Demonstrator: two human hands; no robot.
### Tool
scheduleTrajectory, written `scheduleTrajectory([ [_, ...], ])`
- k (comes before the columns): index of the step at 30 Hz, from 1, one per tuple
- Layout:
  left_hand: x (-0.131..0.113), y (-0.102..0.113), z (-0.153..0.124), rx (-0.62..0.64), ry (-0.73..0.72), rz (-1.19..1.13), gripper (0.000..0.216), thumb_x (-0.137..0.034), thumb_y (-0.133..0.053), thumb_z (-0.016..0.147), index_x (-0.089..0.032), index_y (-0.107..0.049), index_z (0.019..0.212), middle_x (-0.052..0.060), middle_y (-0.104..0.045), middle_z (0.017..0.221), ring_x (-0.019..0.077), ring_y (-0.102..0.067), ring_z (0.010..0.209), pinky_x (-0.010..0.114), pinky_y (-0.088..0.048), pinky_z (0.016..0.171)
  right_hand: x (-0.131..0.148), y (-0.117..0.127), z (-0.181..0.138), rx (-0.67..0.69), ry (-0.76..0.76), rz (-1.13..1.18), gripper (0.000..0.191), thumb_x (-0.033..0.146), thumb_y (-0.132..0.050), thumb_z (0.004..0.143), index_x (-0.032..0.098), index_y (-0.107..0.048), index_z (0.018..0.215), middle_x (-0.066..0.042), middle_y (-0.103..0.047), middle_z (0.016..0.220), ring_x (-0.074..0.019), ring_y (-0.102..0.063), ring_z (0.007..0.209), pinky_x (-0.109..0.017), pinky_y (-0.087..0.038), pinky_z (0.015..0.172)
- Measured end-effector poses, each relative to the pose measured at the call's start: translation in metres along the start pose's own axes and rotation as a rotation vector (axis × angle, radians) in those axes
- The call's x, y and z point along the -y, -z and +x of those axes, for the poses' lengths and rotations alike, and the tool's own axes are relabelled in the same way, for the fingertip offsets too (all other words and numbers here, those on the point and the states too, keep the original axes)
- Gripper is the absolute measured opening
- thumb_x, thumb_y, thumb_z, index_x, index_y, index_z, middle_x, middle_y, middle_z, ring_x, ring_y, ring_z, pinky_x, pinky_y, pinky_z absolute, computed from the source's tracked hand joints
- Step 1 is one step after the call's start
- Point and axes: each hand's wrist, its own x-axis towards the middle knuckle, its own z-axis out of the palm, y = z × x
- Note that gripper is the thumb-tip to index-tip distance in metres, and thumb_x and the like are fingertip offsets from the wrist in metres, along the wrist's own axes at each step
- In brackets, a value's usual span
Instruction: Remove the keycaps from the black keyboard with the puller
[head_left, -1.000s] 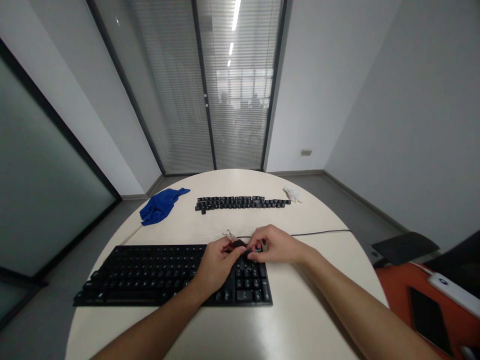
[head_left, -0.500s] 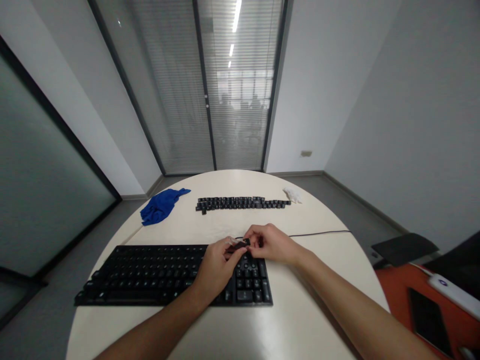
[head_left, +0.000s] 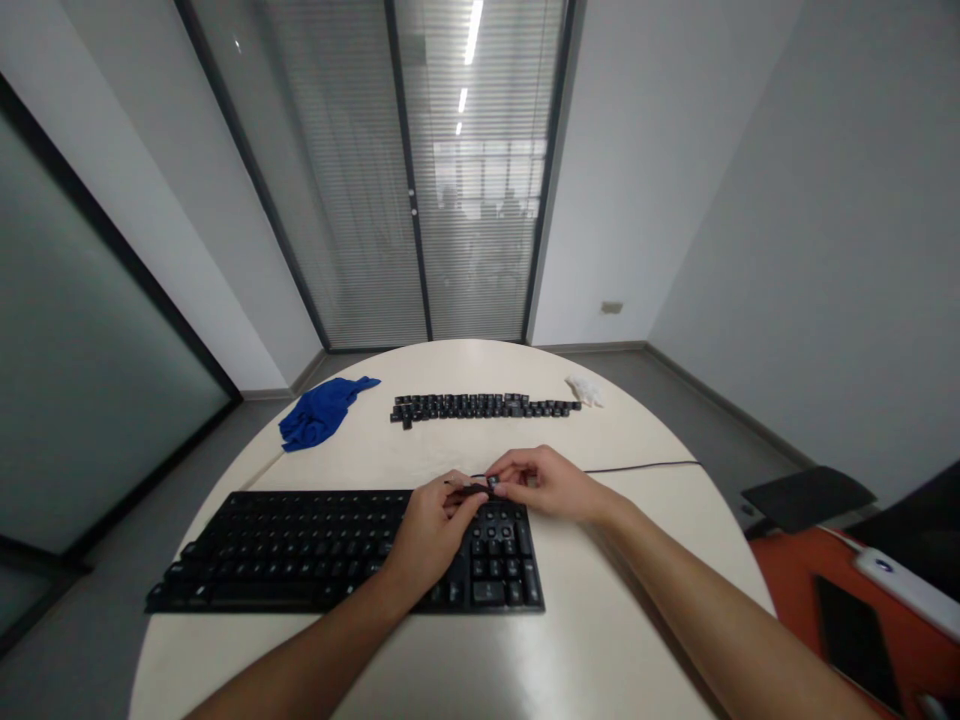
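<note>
A black keyboard (head_left: 300,548) lies across the near side of the round table, its upper right part under my hands. My left hand (head_left: 431,525) is closed, thumb against fingers, on a thin dark piece (head_left: 471,489) whose kind I cannot make out. Close against it, my right hand (head_left: 546,484) pinches a small black keycap (head_left: 493,481) between thumb and fingertips. Both hands are just above the keyboard's top right edge, over the number pad side. Farther back, loose black keycaps (head_left: 480,406) are laid out in rows.
A crumpled blue cloth (head_left: 322,413) is at the back left of the table (head_left: 600,620). White crumpled tissue (head_left: 585,390) sits at the back right. A thin black cable (head_left: 649,466) runs right. Beyond the table's right side, a phone (head_left: 856,640) and a white power strip (head_left: 911,590) rest on an orange surface.
My fingers have shifted slightly; the keycap between them is turned differently, and the dark piece in my left hand lies flatter. The keyboard and the other things stay where they were.
</note>
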Motion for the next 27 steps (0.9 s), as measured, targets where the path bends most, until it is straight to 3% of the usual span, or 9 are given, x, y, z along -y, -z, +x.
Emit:
scheduleTrajectory([
  [4, 0.002, 0.0, 0.001, -0.016, 0.045, -0.01, 0.016, -0.028, -0.063, 0.084, -0.015, -0.071, 0.089, 0.007, -0.074, 0.092, 0.0213, -0.071, 0.09, 0.031, -0.057, 0.082, -0.01, 0.015, 0.002, -0.186, -0.005, -0.143, 0.034, 0.043, -0.064, 0.087, 0.016, -0.071, 0.108, -0.005, -0.072, 0.081, -0.0163, -0.063, 0.072, -0.027, -0.047, 0.066],
  [6, 0.004, 0.0, 0.001, -0.023, 0.061, -0.018, 0.017, -0.029, -0.064, 0.083, -0.015, -0.071, 0.089, 0.008, -0.075, 0.092, 0.0217, -0.071, 0.089, 0.031, -0.058, 0.081, -0.019, 0.03, 0.0, -0.328, -0.031, -0.22, 0.034, 0.043, -0.062, 0.088, 0.018, -0.072, 0.108, -0.007, -0.073, 0.093, -0.0167, -0.063, 0.073, -0.028, -0.048, 0.067],
  [13, -0.001, 0.001, -0.002, -0.019, 0.089, -0.042, 0.018, -0.03, -0.065, 0.081, -0.014, -0.07, 0.09, 0.009, -0.075, 0.091, 0.0222, -0.072, 0.087, 0.031, -0.059, 0.076, -0.067, 0.084, -0.017, -0.775, -0.269, -0.504, 0.032, 0.036, -0.063, 0.084, 0.017, -0.071, 0.108, -0.008, -0.075, 0.089, -0.019, -0.066, 0.072, -0.03, -0.049, 0.07],
  [19, -0.008, 0.001, -0.005, -0.005, 0.114, 0.004, 0.02, -0.032, -0.066, 0.081, -0.013, -0.069, 0.089, 0.009, -0.075, 0.086, 0.0221, -0.072, 0.08, 0.03, -0.058, 0.069, -0.092, 0.101, -0.025, -0.807, -0.485, -0.699, 0.03, 0.039, -0.061, 0.085, 0.022, -0.072, 0.107, -0.007, -0.077, 0.09, -0.0215, -0.068, 0.078, -0.03, -0.046, 0.069],
  [27, -0.009, 0.001, -0.005, 0.007, 0.104, 0.023, 0.019, -0.031, -0.065, 0.082, -0.013, -0.069, 0.087, 0.009, -0.075, 0.085, 0.0219, -0.072, 0.08, 0.029, -0.057, 0.067, -0.089, 0.099, -0.02, -0.804, -0.563, -0.749, 0.034, 0.045, -0.058, 0.085, 0.025, -0.073, 0.109, -0.005, -0.076, 0.093, -0.0233, -0.068, 0.082, -0.028, -0.042, 0.061],
])
